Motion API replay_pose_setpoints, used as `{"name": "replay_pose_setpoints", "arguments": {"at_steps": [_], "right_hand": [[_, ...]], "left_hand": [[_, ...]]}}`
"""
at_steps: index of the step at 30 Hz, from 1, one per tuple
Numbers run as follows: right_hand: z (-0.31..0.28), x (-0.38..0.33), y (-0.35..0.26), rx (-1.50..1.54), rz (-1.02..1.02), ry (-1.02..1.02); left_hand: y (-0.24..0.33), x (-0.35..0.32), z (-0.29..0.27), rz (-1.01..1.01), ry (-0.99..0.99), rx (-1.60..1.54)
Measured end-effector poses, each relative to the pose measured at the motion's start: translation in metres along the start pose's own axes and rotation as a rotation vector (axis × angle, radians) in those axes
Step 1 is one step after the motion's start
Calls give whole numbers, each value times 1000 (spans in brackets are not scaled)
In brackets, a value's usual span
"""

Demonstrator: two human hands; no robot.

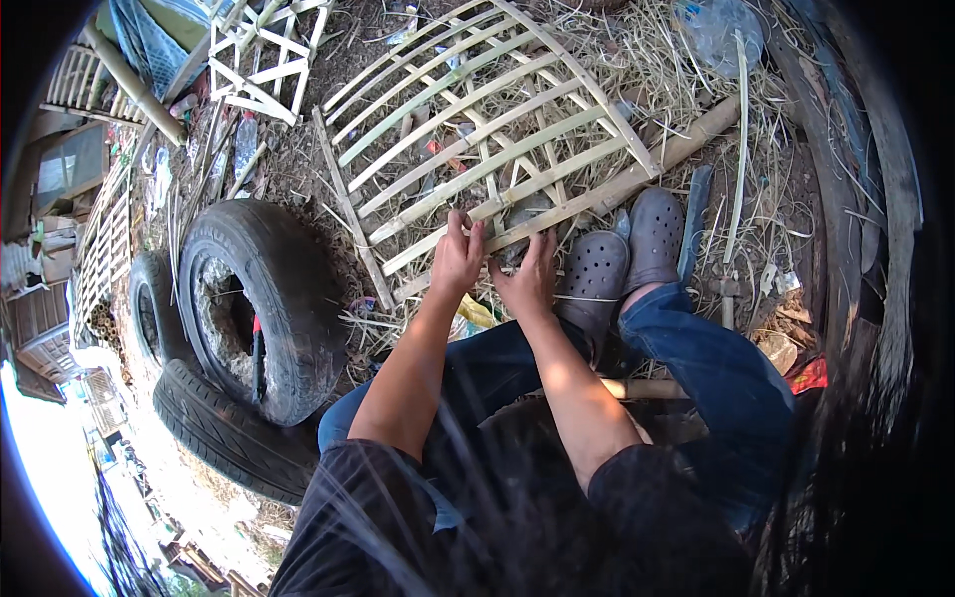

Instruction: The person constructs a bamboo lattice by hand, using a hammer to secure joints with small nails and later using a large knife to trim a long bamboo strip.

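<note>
A lattice panel of split bamboo strips (575, 208) lies on the ground ahead of me, its long slats crossed by thinner strips. My left hand (456, 257) is closed in a pinch on the slats at the near edge. Just to its right, my right hand (527, 276) grips the underside of the nearest slat, its thumb apart from the fingers. The undersides of the fingers are partly hidden. A thick bamboo pole (686, 146) runs under or against the panel's right end; which of the two I cannot tell.
Old tyres (288, 298) stand and lie to my left, with a red-handled tool (257, 360) inside one. A second bamboo lattice (261, 99) is at the far left. My grey clogs (597, 267) are near the panel. Straw and shavings (786, 139) cover the far right.
</note>
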State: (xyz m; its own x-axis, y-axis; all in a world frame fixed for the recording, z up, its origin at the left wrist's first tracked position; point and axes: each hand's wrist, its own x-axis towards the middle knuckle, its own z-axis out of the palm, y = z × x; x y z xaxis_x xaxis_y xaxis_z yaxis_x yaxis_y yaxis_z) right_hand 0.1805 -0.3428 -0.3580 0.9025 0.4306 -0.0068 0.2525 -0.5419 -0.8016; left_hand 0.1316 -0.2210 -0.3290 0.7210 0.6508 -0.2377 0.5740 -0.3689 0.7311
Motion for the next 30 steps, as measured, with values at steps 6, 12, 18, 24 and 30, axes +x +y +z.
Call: {"name": "replay_pose_setpoints", "arguments": {"at_steps": [6, 12, 18, 24, 30], "right_hand": [[8, -2, 0, -6, -62, -2], [9, -5, 3, -61, -5, -71], [7, -4, 1, -92, 10, -85], [12, -5, 4, -66, 26, -71], [15, 0, 5, -47, -42, -65]], "left_hand": [[19, -2, -8, -47, -73, 487], [26, 34, -14, 125, 78, 348], [5, 57, -10, -18, -105, 182], [-2, 63, -7, 69, -14, 114], [5, 61, -15, 158, -113, 136]]}}
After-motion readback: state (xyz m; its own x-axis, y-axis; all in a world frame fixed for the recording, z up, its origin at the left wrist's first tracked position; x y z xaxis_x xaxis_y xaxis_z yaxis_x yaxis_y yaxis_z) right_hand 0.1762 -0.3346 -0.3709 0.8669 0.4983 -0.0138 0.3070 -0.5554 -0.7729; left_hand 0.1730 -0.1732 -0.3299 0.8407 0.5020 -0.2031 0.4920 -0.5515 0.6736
